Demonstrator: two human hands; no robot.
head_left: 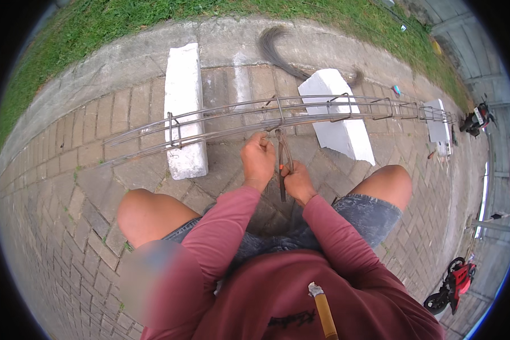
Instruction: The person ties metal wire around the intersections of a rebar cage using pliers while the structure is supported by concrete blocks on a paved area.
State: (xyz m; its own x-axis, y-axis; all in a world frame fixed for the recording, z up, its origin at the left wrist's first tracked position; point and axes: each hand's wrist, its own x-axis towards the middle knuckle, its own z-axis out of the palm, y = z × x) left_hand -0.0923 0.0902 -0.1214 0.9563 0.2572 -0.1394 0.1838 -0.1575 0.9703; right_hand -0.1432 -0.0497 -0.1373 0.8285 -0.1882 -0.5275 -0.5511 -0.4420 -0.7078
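Note:
A long cage of steel reinforcing bars (233, 111) with square stirrups lies across white blocks in front of me. My right hand (298, 180) grips the handles of pincers (283, 148), whose jaws touch the lower bars at a stirrup. My left hand (258, 159) is raised just left of the jaws, fingers curled close to the bar, thumb and fingertips together. Whether it pinches a thin wire there is too small to tell. A bundle of thin tie wire (278, 53) lies behind the cage and curves over the kerb.
One white block (185, 157) supports the cage at left, a second (344, 136) at right and another (437, 127) farther right. Behind runs a concrete kerb (131, 51) with grass (97, 25). Two motorcycles, one dark (478, 119) and one red (461, 278), stand at far right on the paving.

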